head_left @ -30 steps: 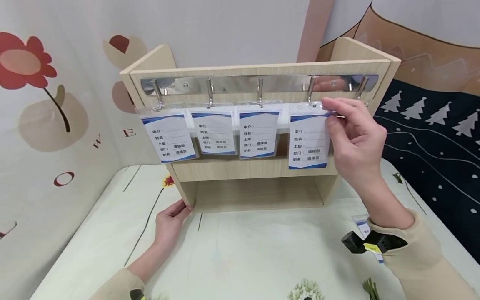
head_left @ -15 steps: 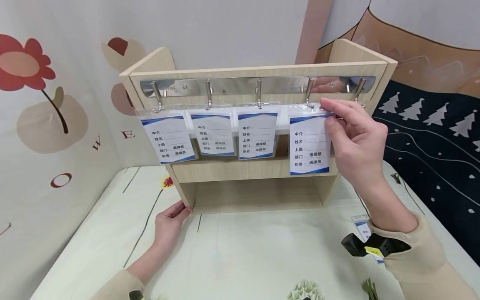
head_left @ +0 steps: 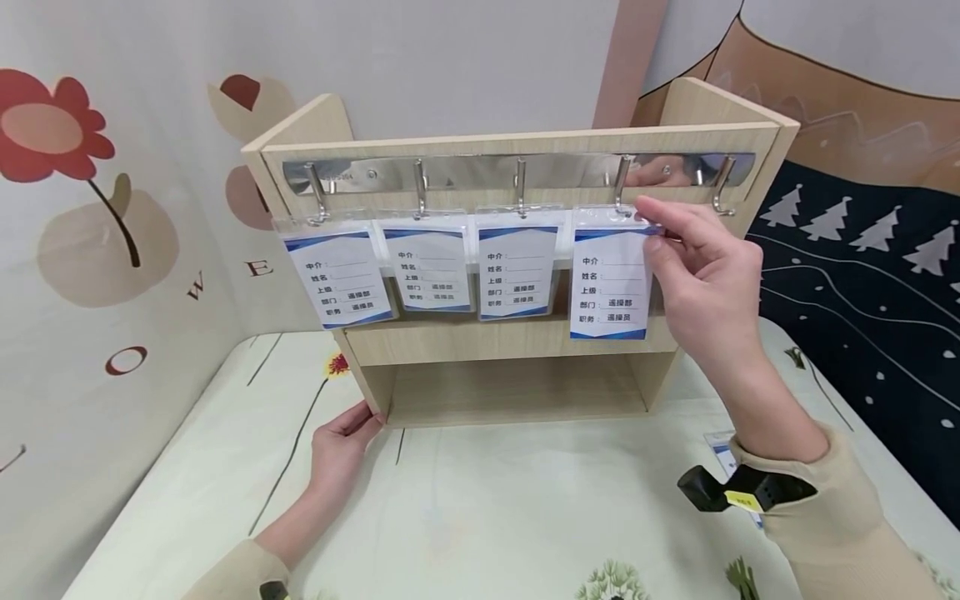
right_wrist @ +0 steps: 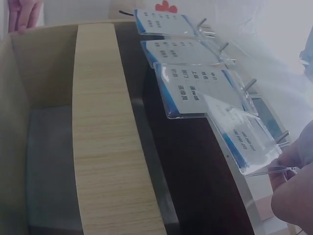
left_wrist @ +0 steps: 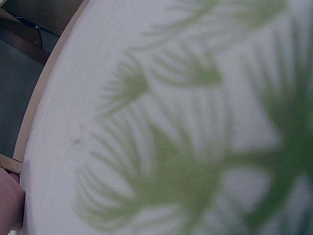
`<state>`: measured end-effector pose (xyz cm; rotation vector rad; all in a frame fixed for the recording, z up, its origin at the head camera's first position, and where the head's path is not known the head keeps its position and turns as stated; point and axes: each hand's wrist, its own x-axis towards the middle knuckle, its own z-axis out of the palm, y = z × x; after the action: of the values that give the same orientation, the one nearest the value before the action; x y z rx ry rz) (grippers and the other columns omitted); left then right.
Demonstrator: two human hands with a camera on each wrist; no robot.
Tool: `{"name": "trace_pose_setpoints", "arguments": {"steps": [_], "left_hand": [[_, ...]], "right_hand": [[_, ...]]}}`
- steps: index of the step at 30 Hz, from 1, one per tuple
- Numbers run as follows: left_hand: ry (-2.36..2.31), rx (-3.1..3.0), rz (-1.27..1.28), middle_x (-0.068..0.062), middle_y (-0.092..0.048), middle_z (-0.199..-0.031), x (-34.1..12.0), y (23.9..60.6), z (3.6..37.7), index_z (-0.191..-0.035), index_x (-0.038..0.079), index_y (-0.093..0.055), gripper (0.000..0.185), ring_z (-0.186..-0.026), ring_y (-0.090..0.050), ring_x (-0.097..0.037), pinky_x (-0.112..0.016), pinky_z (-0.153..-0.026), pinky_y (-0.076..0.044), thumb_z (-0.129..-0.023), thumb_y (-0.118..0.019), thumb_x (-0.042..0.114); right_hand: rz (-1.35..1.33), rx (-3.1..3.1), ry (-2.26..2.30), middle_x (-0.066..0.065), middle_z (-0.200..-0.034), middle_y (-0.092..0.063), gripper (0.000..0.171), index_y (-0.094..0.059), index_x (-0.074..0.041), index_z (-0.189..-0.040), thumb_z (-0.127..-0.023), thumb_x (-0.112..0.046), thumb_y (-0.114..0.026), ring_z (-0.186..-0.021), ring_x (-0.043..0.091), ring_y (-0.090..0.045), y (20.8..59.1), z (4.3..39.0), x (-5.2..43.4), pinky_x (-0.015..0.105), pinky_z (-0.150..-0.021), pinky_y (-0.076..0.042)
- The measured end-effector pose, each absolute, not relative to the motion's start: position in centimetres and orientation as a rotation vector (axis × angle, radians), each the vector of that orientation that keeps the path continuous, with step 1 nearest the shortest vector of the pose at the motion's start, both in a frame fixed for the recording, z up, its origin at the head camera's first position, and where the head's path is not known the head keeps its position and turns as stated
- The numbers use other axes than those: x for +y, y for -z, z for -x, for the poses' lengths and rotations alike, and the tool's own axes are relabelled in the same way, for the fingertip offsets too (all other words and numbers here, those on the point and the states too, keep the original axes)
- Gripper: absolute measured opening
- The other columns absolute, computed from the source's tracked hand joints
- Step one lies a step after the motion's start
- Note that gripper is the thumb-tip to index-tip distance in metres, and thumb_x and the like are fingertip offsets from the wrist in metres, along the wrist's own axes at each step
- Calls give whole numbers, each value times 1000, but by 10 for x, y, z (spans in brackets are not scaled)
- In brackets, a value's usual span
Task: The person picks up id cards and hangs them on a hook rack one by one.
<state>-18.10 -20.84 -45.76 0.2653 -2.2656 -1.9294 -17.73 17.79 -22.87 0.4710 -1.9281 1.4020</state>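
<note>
My right hand (head_left: 708, 279) pinches the upper right corner of a clear-sleeved name badge (head_left: 609, 287) between thumb and fingers. The badge's top edge meets the fourth hook (head_left: 621, 183) from the left; whether the hook passes through its slot I cannot tell. Three similar badges hang from the hooks to the left, among them a tilted leftmost badge (head_left: 341, 279). At the lower left corner of the wooden shelf (head_left: 510, 342), my left hand (head_left: 341, 446) holds the side panel's edge. Its fingers (right_wrist: 22, 17) also show at that panel in the right wrist view.
A metal hook rail (head_left: 472, 169) runs along the shelf's upper front. The rightmost hook (head_left: 722, 187) carries no badge. Another badge (head_left: 723, 454) lies on the patterned tablecloth (head_left: 480, 500), partly behind my right wrist. A printed curtain (head_left: 480, 67) stands behind the shelf.
The badge in my right hand has gone down slightly, then back up and a little left, closer to the fourth hook. My left hand stays at the shelf's corner.
</note>
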Motion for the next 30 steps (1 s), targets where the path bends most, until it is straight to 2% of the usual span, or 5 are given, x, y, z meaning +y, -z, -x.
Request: {"name": "trace_pose_setpoints", "arguments": {"steps": [9, 19, 23, 30], "left_hand": [[1923, -2260, -271, -23, -60, -136, -209, 458, 182, -139, -4, -60, 42, -95, -65, 9, -12, -84, -53, -98, -67, 1], [1935, -2258, -260, -23, -60, -136, -208, 458, 183, -139, -4, -60, 42, -99, -66, 6, -12, -84, -54, -98, -68, 3], [1926, -2264, -258, -24, -61, -134, -206, 458, 182, -138, -4, -60, 42, -96, -66, 8, -13, -85, -54, -98, -68, 2], [1911, -2274, -266, -24, -61, -134, -207, 459, 182, -139, -4, -59, 42, -96, -65, 9, -13, -85, -54, -98, -67, 1]], "right_hand": [[-557, -1817, -1373, -4, -116, -63, 45, -69, 2, -128, -93, 23, -52, -105, 20, -61, 238, 189, 175, 18, -91, -53], [-596, -1734, -1282, -13, -118, -62, 41, -69, 4, -127, -93, 21, -53, -104, 19, -62, 243, 197, 175, 19, -85, -54], [-556, -1716, -1288, -13, -118, -62, 40, -71, 4, -125, -93, 21, -53, -106, 17, -62, 244, 197, 173, 20, -88, -54], [-483, -1567, -1403, -1, -120, -64, 31, -71, 11, -116, -92, 21, -55, -111, 22, -59, 257, 194, 168, 26, -99, -52]]}}
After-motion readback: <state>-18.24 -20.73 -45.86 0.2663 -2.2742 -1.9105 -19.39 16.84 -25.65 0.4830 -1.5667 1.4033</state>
